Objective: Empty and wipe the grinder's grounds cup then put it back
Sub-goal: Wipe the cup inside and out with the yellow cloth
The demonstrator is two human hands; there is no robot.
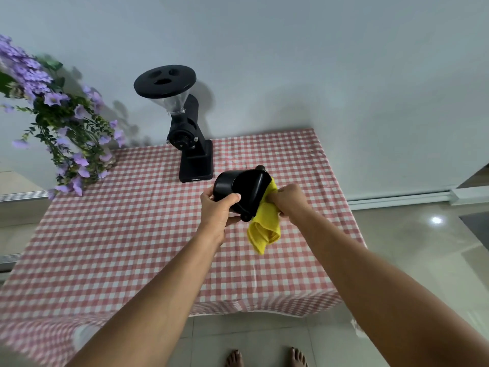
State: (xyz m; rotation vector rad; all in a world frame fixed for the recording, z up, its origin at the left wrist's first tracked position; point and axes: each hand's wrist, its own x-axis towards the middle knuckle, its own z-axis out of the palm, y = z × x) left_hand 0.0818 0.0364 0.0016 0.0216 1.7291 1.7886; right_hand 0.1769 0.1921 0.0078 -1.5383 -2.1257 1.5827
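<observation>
1. Left hand (219, 210) has the grounds cup (238, 188) in a proper grip: thumb curled over the near side of its round body, fingers wrapped underneath. The cup's held up off the table (119, 234), tipped on its side, mouth facing the other hand.
2. The cup is smooth black plastic, a stubby round tub flaring to a wider rim with little knobby lugs sticking out of it.
3. Right hand (289, 200) is bunched round a yellow cloth (264, 230), fingers curled and pinching it right at the cup's mouth. The cloth touches the rim. Can't tell how far in it goes, the rim hides that.
4. Cloth looks like fuzzy microfibre, soft and folded, with the loose end drooping below the right hand.
5. The grinder (189, 144) stands on the table beyond the left hand, just past the cup and not touching it. Matte black, slanted body on a flat rectangular base, clear funnel hopper on top, capped with a wide flat round lid with three dimples.
6. Under both hands is a pink-and-white checked tablecloth (291, 260), thin and a bit creased, draping over the near edge.
7. Well off to the left of the left hand, purple flowers (60, 123) with small green leaves hang over the far corner.
8. Below the forearms: glossy pale floor (397, 247) tiles and bare feet (234, 358).
</observation>
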